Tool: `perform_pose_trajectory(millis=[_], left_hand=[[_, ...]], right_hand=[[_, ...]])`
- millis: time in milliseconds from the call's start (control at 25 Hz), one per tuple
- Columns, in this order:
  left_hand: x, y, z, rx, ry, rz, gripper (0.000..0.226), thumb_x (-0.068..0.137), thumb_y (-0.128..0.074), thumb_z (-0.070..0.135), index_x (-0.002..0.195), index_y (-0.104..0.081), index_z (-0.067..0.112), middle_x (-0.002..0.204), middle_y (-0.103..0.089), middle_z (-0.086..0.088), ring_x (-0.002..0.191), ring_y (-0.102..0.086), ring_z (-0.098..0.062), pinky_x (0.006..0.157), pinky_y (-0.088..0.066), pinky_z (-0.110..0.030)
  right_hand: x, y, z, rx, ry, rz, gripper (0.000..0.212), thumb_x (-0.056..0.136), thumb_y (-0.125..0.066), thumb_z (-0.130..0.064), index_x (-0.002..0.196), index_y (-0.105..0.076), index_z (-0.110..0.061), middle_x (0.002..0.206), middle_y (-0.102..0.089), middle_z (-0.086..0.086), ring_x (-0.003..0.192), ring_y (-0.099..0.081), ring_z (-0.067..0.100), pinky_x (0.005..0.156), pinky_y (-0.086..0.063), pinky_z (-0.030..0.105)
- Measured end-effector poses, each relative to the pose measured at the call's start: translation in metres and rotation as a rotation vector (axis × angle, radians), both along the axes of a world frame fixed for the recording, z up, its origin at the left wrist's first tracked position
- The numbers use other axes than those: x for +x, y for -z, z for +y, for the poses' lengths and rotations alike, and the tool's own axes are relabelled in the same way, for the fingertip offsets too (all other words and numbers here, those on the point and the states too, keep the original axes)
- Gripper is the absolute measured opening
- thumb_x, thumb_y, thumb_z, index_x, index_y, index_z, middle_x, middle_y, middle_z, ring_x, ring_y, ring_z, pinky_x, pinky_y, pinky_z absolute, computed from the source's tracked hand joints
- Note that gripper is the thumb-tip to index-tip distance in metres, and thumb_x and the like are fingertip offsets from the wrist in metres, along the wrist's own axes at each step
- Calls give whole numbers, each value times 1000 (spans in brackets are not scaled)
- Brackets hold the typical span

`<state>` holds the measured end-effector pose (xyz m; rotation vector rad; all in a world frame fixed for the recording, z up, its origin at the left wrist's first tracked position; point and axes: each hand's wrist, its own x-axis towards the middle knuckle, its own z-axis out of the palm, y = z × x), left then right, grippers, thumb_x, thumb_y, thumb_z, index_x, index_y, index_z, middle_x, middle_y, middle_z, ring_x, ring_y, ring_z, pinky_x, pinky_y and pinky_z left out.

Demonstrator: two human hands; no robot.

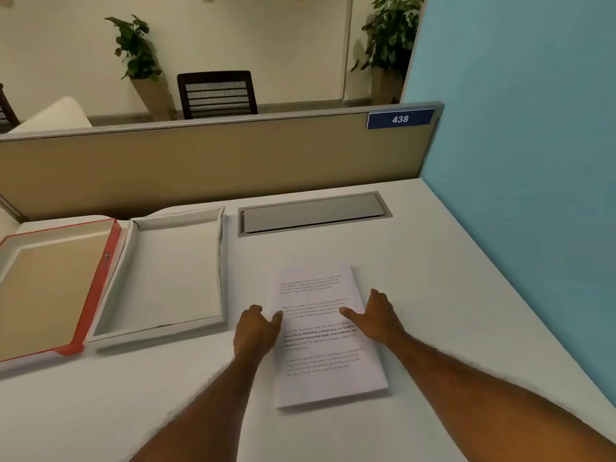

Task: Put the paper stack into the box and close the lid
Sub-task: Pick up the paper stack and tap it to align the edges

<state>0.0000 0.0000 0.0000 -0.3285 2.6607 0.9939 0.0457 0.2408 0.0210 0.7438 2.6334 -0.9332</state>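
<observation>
**Both hands at the edges of the paper stack**

The paper stack [325,335] is lying flat on the white bench [450,295], near the person and right of centre, its printed side facing up. The left hand [255,331] is resting against the stack's left edge, its fingers [277,317] curled loosely with the tips touching the paper. The right hand [375,316] is lying on the right edge, its fingers [348,313] spread open and flat, one reaching across the sheet. Neither hand is gripping the stack; it is sitting on the bench untouched from below as far as one can tell.

The box [176,271] is standing open and empty to the left of the stack, well apart from it, a white tray with low walls. Its lid [50,288], red-edged with a tan inside, is lying face up just left of the box, touching it along one side. Further off, a grey cable flap [313,213] is sitting flush in the bench before the beige partition [200,161], which is bearing a blue number plate [400,119] at its right end.
</observation>
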Motion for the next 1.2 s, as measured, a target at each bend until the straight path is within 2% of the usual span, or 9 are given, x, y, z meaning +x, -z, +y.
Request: perform_pose_trajectory(millis=[120, 200, 280, 360, 520, 720, 840, 1000, 1200], left_hand=[[-1, -1, 5, 11, -17, -54, 62, 84, -62, 50, 125, -55, 4, 124, -62, -12, 113, -60, -30, 87, -46, -37], [-3, 1, 7, 38, -11, -99, 43, 83, -65, 46, 103, -64, 7, 105, -67, -10, 92, -65, -26, 74, -47, -33], [-4, 5, 6, 76, -7, -113, 31, 81, -69, 42, 76, -61, 12, 86, -68, -7, 70, -62, -20, 62, -47, -29], [-7, 9, 6, 84, -20, -122, 31, 80, -71, 41, 67, -57, 15, 79, -68, -5, 66, -60, -19, 55, -44, -27], [-14, 15, 5, 34, 14, -146, 36, 78, -72, 45, 83, -66, 10, 86, -70, -4, 77, -67, -23, 63, -52, -31], [-20, 20, 3, -16, 35, -182, 47, 75, -71, 50, 97, -64, 9, 96, -70, -6, 82, -67, -25, 74, -58, -37], [-19, 16, 4, -23, 43, -182, 47, 77, -70, 48, 99, -62, 8, 98, -68, -7, 85, -65, -26, 71, -54, -35], [-18, 13, 6, -13, 42, -193, 47, 78, -71, 47, 100, -62, 7, 98, -68, -8, 86, -66, -27, 71, -55, -36], [-18, 15, 7, -4, 43, -191, 46, 81, -69, 45, 102, -60, 5, 97, -65, -7, 79, -61, -22, 71, -54, -34]], right_hand=[[-3, 10, 1, -46, 72, -40, 94, 71, -69, -64, 136, -38, -2, 140, -43, 17, 129, -46, 33, 103, -44, 44], [-6, 16, -1, -86, 101, -75, 90, 68, -71, -64, 128, -46, -2, 132, -50, 17, 121, -52, 33, 98, -49, 45], [-9, 24, -2, -125, 131, -82, 85, 64, -73, -63, 120, -54, -3, 125, -58, 16, 113, -59, 33, 94, -53, 44], [-14, 28, 0, -169, 174, -84, 80, 56, -76, -58, 113, -61, -4, 119, -65, 15, 105, -64, 32, 90, -56, 43], [-26, 25, 2, -235, 242, -125, 72, 58, -80, -48, 113, -64, -4, 119, -68, 14, 106, -65, 31, 92, -54, 40], [-33, 24, -7, -133, 284, -173, 87, 52, -76, -57, 121, -56, -8, 126, -61, 15, 112, -60, 32, 95, -52, 43], [-34, 25, -14, -200, 332, -89, 91, 53, -76, -52, 125, -46, -5, 125, -59, 15, 111, -60, 33, 93, -54, 46], [-32, 20, -12, -317, 389, -23, 75, 63, -77, -36, 123, -44, -3, 117, -64, 13, 102, -64, 31, 85, -57, 41], [-35, 21, -9, -424, 406, 35, 47, 71, -74, -21, 111, -63, 1, 106, -71, 16, 88, -68, 30, 70, -55, 31]])
